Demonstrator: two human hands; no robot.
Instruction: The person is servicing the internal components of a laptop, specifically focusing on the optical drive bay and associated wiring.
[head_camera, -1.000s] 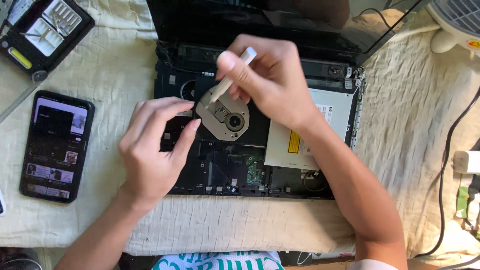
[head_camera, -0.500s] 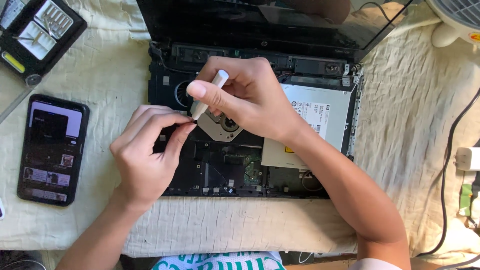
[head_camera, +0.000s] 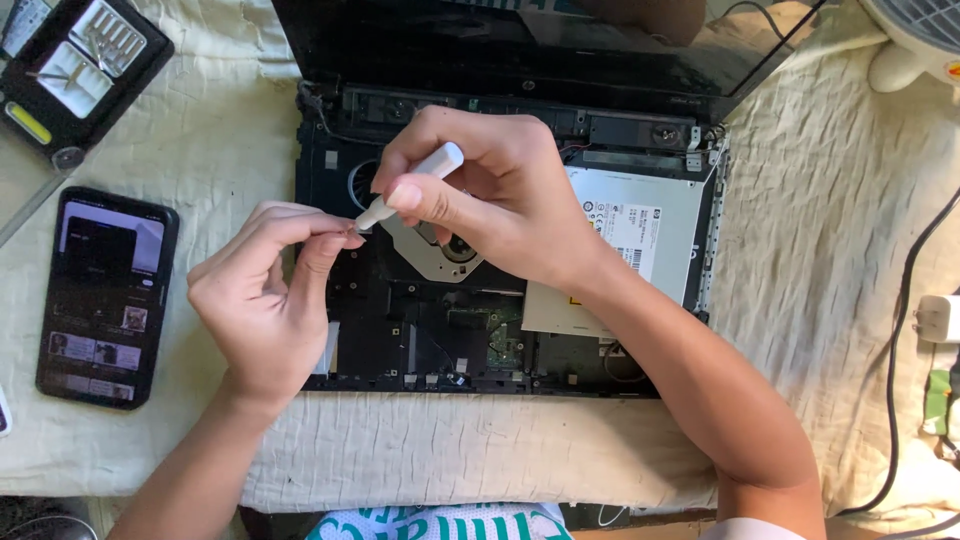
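My right hand (head_camera: 480, 190) grips white screwdriver (head_camera: 410, 185); left hand (head_camera: 265, 300) pinches at its tip, w/ laptop (head_camera: 330, 180) already opened mid-tabletop; internals not yet out.

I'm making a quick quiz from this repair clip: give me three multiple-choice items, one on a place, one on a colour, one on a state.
1. Where does the phone lie?
A. left of the laptop
B. on the laptop
C. by the fan

2. What colour is the screwdriver in the right hand?
A. red
B. white
C. black

3. How does the laptop stand?
A. lid closed
B. top cover off, inner parts bare
C. fully assembled

Answers:
1 A, it lies on the cloth beside the left hand.
2 B, its handle is white.
3 B, the circuit board and drive show.
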